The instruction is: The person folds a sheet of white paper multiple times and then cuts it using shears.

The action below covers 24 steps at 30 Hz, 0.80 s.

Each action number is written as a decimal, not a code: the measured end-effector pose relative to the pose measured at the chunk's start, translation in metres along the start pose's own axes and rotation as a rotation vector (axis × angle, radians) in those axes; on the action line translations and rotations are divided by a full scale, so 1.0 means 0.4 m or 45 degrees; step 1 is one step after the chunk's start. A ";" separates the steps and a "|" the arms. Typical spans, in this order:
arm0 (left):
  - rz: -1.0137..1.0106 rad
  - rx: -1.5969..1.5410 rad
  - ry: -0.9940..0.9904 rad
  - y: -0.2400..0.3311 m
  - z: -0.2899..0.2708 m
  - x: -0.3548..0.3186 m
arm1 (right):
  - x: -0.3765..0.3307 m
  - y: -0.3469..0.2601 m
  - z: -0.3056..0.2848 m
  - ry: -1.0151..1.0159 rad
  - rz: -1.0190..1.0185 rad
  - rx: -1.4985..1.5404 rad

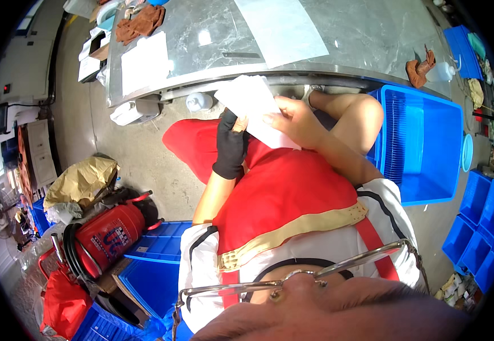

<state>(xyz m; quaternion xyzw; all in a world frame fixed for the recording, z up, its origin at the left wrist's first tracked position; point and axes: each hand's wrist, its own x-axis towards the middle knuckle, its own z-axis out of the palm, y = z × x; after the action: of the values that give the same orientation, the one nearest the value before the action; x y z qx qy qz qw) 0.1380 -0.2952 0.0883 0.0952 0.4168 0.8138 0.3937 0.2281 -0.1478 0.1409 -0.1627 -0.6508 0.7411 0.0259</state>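
A white, paper-like sheet (pixel 248 96) is held over my lap, in front of the table edge. My left hand (pixel 231 142), in a black fingerless glove, grips its left side with the thumb on top. My bare right hand (pixel 297 122) holds the right side, the thumb lying across the white surface. Fingers beneath the sheet are hidden. Whether it is one sheet or several layers I cannot tell. The red apron (pixel 287 182) covers my lap below both hands.
On the grey table (pixel 201 57) lie a pale sheet (pixel 284 31), a white sheet (pixel 145 62), a dark flat strip (pixel 241 55) and brown cloths (pixel 140 24). A blue bin (pixel 428 148) stands at my right. To the left is a red fire extinguisher (pixel 108 238).
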 end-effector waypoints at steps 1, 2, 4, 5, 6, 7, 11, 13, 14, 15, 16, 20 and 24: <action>-0.016 -0.040 -0.006 0.010 0.005 -0.001 | 0.005 -0.015 -0.008 -0.051 0.058 0.005; -0.033 -0.079 -0.015 0.024 0.016 -0.002 | 0.007 -0.041 -0.022 -0.100 0.113 0.010; -0.064 -0.262 -0.075 0.032 0.015 0.002 | 0.012 -0.066 -0.028 -0.205 0.092 0.111; -0.079 -0.406 -0.126 0.026 0.001 0.008 | 0.014 -0.066 -0.023 -0.244 0.045 0.175; -0.094 -0.549 -0.176 0.020 -0.009 0.015 | 0.018 -0.064 -0.017 -0.283 -0.002 0.238; -0.096 -0.590 -0.178 0.012 -0.015 0.023 | 0.021 -0.065 -0.012 -0.328 -0.046 0.300; -0.080 -0.677 -0.266 0.023 0.026 0.042 | 0.024 -0.086 0.009 -0.420 -0.156 0.188; -0.070 -0.632 -0.247 0.004 0.003 0.047 | 0.031 -0.085 0.015 -0.408 -0.223 0.138; -0.077 -0.893 -0.358 -0.012 -0.013 0.056 | 0.029 -0.078 0.016 -0.382 -0.225 0.120; -0.095 -0.774 -0.277 -0.026 -0.026 0.054 | 0.028 -0.075 0.018 -0.355 -0.227 0.101; -0.122 -0.660 -0.198 -0.017 -0.006 0.054 | 0.026 -0.079 0.018 -0.334 -0.189 0.118; -0.099 -0.569 -0.300 0.007 0.044 0.047 | 0.014 -0.093 0.035 -0.226 -0.084 0.107; -0.134 -0.628 -0.377 0.013 0.066 0.057 | 0.032 -0.067 0.036 -0.120 -0.126 0.031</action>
<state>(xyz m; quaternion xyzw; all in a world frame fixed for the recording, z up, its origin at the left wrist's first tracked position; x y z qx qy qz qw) 0.1325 -0.2644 0.1048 0.0925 0.1487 0.8463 0.5032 0.2074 -0.1542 0.1658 -0.0950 -0.6496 0.7536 0.0336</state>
